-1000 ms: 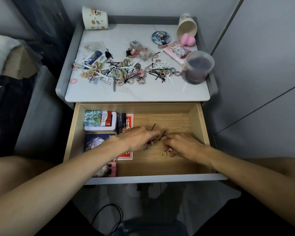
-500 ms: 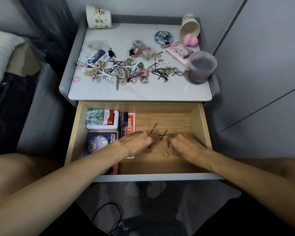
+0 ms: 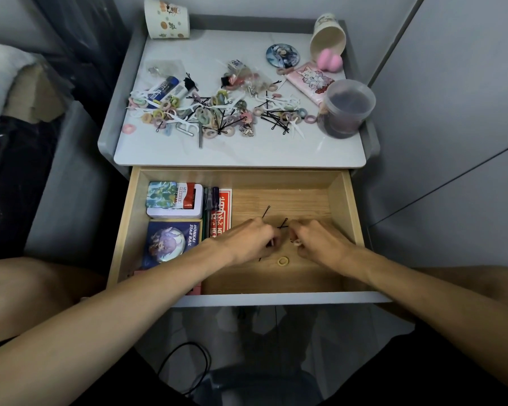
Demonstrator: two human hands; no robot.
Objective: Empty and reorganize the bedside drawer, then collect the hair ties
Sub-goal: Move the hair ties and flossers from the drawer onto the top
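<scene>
the white top [image 3: 238, 153] of the bedside table carries a heap of hair ties [image 3: 208, 112], mixed with black hair pins [image 3: 276, 121]. behind the heap on the left a patterned cup [image 3: 166, 20] stands upside down; behind on the right a second cup [image 3: 329, 36] lies tipped, with a pink sponge [image 3: 330, 60] at its mouth. right of the heap stands a clear jar [image 3: 346, 108]. in front of the heap, lower, the open drawer [image 3: 346, 206] holds a yellow hair tie [image 3: 283, 261], a loose pin [image 3: 266, 211] and boxes [image 3: 173, 200].

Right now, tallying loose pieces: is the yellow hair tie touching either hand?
Apart. Head view: bare drawer floor separates the yellow hair tie from left hand and right hand.
</scene>
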